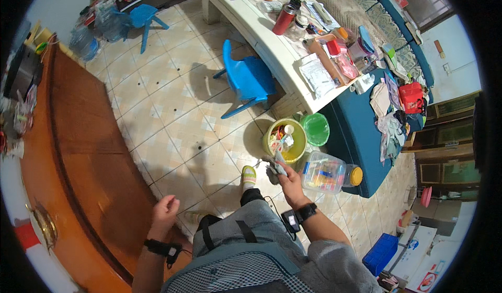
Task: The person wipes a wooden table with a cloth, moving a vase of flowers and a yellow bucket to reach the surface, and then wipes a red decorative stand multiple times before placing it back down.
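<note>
My right hand (290, 181) grips a crumpled grey cloth (275, 170) just in front of a yellow-green waste bin (298, 156). Paper scraps and other litter lie in that bin. Close beside my right wrist, a clear plastic storage box (323, 171) stands on the floor with colourful items inside. My left hand (165, 210) hangs with its fingers curled and nothing visible in it, near the dark trim of a brown wooden cabinet (90, 136). Both wrists wear black straps with small devices.
A green bucket (316, 129) touches the bin area, and a yellow-lidded jar (355, 176) is by the box. One blue plastic chair (251, 77) stands by a cluttered white table (251, 26); a blue stool (143, 16) is farther off. A blue sofa (359, 151) bears clothes.
</note>
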`<state>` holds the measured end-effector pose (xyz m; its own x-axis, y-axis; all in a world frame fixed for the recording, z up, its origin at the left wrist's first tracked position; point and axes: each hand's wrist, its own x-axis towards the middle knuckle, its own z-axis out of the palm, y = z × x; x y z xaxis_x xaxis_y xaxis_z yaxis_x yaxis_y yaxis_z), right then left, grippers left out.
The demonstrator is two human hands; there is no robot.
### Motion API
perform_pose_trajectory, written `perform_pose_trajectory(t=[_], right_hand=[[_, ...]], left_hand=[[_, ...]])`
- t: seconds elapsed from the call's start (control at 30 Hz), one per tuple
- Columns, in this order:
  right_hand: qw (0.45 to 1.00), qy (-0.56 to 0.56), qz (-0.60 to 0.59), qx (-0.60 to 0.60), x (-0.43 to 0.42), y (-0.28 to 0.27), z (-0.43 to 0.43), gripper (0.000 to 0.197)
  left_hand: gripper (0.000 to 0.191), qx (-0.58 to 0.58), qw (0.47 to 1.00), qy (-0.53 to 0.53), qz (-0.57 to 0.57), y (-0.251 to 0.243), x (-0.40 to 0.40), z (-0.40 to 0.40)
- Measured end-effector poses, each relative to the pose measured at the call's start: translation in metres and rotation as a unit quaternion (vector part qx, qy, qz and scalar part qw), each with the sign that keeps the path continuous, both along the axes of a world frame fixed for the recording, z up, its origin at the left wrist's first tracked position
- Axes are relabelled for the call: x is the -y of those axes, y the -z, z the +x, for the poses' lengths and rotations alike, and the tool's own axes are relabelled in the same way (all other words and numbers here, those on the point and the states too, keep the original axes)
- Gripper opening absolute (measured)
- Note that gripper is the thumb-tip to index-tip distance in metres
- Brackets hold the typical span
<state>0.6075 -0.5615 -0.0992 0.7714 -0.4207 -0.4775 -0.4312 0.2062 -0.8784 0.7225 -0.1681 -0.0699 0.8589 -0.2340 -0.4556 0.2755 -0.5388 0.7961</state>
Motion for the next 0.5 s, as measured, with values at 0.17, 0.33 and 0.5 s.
perform_pose_trajectory(t=[0.17, 0.33, 0.5], right_hand=[[0.997, 0.057, 0.043, -0.032, 0.086, -0.009, -0.021, 0.044], [0.989, 0.127, 0.053, -0.053, 0.147, 0.017, -0.048, 0.042], [0.975, 0.195, 0.082, -0.065, 0.171, 0.058, -0.083, 0.04]], left_hand=[[0.031, -0.067, 0.99, 0.108, -0.066, 0.101, 0.138, 0.016], [0.038, -0.146, 0.972, 0.186, -0.015, 0.196, 0.268, 0.026], [0.044, -0.179, 0.963, 0.201, 0.017, 0.275, 0.372, 0.031]])
